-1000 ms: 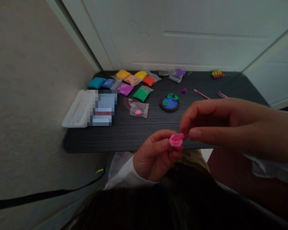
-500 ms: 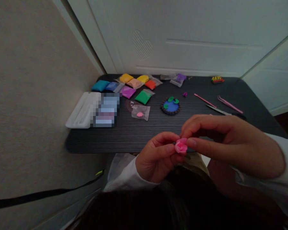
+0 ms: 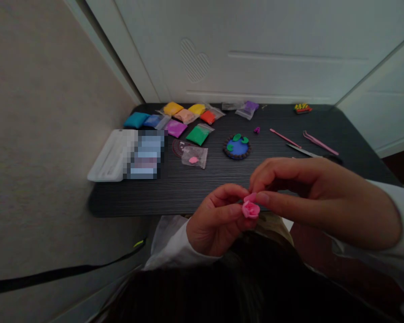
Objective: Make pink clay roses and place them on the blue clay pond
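Note:
A small pink clay flower (image 3: 251, 210) with layered petals is pinched between the thumb and fingers of my left hand (image 3: 215, 220), just in front of the table's near edge. My right hand (image 3: 309, 197) pinches a petal at the flower's upper edge between thumb and fingertips. Beyond my hands lies a round clay pond (image 3: 237, 148), blue inside, with a dark beaded rim and green leaf pieces on it. A clear bag (image 3: 200, 158) holding a bit of pink clay is to the left of the pond.
Several bags of coloured clay, a green one (image 3: 197, 134) among them, lie at the back left of the dark table (image 3: 148, 197). A white plastic case (image 3: 111, 157) is at the left. Scissors (image 3: 305, 150), pink tweezers (image 3: 321, 143) and a pink stick tool (image 3: 286, 138) lie on the right.
The flower has tipped and now shows its petals more from the front, with one petal standing up at my right fingertips. The view has shifted slightly.

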A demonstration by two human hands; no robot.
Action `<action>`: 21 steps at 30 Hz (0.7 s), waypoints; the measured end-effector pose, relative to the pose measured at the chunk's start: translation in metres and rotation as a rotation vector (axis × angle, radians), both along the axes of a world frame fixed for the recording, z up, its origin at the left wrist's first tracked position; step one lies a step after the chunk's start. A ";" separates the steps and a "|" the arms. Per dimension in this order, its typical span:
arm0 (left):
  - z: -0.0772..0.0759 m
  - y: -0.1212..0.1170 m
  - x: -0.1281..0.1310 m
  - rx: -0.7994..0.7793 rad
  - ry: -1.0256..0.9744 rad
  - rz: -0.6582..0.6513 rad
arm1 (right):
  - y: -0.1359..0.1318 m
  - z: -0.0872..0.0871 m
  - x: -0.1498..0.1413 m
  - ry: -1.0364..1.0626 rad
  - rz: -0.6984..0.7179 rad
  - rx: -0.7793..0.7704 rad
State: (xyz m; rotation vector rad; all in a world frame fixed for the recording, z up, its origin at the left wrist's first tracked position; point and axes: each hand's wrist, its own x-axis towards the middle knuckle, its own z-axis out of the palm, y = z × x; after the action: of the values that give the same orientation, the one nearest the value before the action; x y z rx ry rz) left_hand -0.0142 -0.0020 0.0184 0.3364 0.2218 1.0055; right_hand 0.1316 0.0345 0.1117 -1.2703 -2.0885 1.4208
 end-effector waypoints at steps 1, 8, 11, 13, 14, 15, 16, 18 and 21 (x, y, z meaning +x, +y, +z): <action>0.000 0.000 0.000 -0.002 0.000 -0.002 | 0.000 0.000 0.000 -0.008 0.005 -0.001; -0.001 0.000 -0.001 -0.015 0.024 -0.015 | 0.001 0.002 0.001 -0.008 0.028 -0.013; -0.001 0.001 -0.001 -0.032 -0.017 -0.031 | 0.001 -0.001 0.003 0.047 0.034 0.012; 0.000 0.001 -0.002 -0.074 -0.053 -0.051 | 0.000 -0.006 0.007 0.089 0.046 0.038; 0.001 0.001 -0.002 -0.099 -0.065 -0.058 | 0.000 -0.009 0.009 0.110 0.051 0.052; 0.001 0.001 -0.002 -0.124 -0.074 -0.062 | 0.000 -0.012 0.011 0.129 0.056 0.066; 0.001 0.001 -0.001 -0.143 -0.080 -0.066 | 0.000 -0.016 0.012 0.149 0.058 0.082; 0.001 0.001 0.000 -0.168 -0.092 -0.067 | 0.000 -0.023 0.015 0.179 0.054 0.116; 0.000 0.000 0.002 -0.176 -0.112 -0.066 | -0.002 -0.029 0.017 0.204 0.038 0.155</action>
State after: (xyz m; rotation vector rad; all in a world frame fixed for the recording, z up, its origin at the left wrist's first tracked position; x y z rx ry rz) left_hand -0.0119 -0.0015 0.0182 0.1262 0.1944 0.9291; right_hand 0.1483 0.0330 0.0827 -0.9877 -2.0488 1.3145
